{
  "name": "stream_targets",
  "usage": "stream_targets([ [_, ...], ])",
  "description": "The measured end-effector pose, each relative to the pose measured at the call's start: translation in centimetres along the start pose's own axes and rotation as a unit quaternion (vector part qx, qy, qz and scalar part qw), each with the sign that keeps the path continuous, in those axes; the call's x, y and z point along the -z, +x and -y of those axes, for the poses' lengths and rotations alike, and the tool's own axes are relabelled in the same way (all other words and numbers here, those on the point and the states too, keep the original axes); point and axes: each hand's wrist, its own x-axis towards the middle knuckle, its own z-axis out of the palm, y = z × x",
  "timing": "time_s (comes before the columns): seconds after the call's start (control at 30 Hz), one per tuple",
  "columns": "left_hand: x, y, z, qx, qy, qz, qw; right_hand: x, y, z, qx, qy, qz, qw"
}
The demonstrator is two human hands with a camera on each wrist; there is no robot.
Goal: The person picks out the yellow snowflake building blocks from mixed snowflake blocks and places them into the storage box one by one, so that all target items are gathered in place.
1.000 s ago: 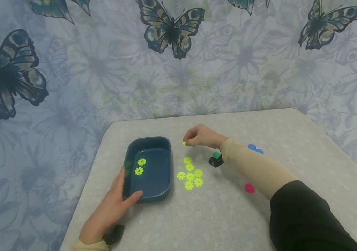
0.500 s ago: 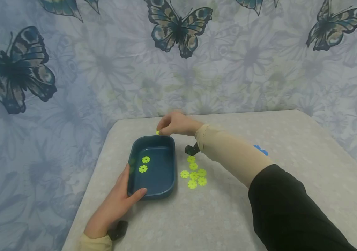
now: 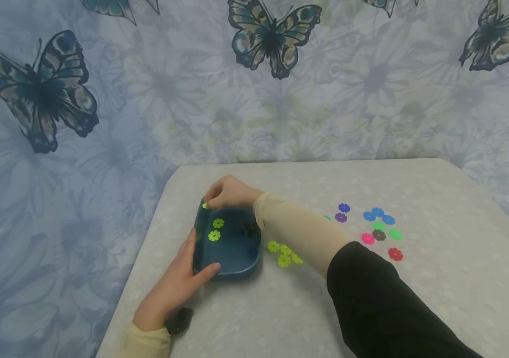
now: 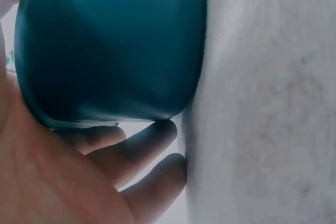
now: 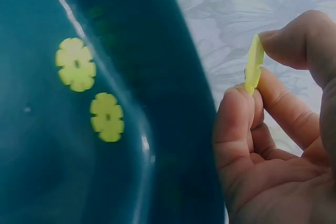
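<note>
- L hand grips the near-left corner of the dark blue dish, thumb over the near rim, fingers along the outer side
- loose yellow flower discs lie on the tbl just right of the dish, partly hidden by the R forearm
- red disc + pink disc farther right
- two yellow discs lie flat inside the dish, near each other
- blue discs & purple disc further back
- R hand is at the dish's far-left corner, pinching one yellow disc btwn thumb & fingertips; can't tell if it's inside the rim
- butterfly wallpaper in the bg
</note>
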Motion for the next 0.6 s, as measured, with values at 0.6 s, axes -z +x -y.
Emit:
stream_targets([
  [0.6,0.1,0.2,0.2,0.005,0.003,0.01,0.9999,-1.2,0.3,-3.2,-0.036,-0.066,0.02,0.997],
])
